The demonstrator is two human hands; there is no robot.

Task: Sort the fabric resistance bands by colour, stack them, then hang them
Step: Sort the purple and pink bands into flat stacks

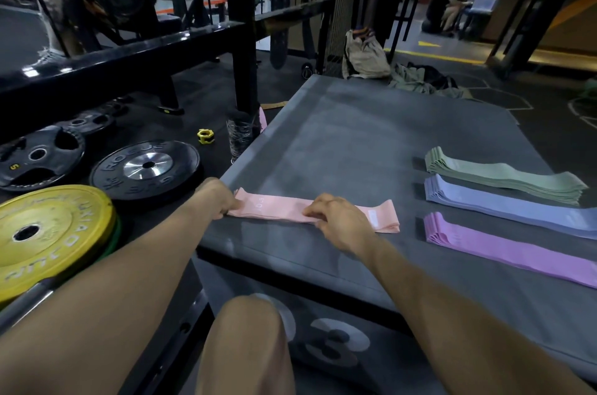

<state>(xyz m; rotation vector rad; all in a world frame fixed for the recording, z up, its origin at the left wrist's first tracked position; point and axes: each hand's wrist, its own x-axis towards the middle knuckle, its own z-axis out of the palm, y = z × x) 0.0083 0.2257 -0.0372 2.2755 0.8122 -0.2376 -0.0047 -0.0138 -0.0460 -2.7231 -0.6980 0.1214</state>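
Head view: I judge sorting nearly done. The green stack [504, 178], blue stack [507, 204] and purple stack [504, 242] lie side by side on the box [339, 136]; hanging remains. My left hand [223, 200] pinches the pink stack's [281, 208] left end, while my right hand [336, 217] curls over its middle, fingertips gripping the near edge.

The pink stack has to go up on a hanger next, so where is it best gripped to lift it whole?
Probably at its two short looped ends, from above and outside. The pink stack lies flat and long across the grey box top. The left hand already pinches the left end; the right hand sits mid-length, its right end free.
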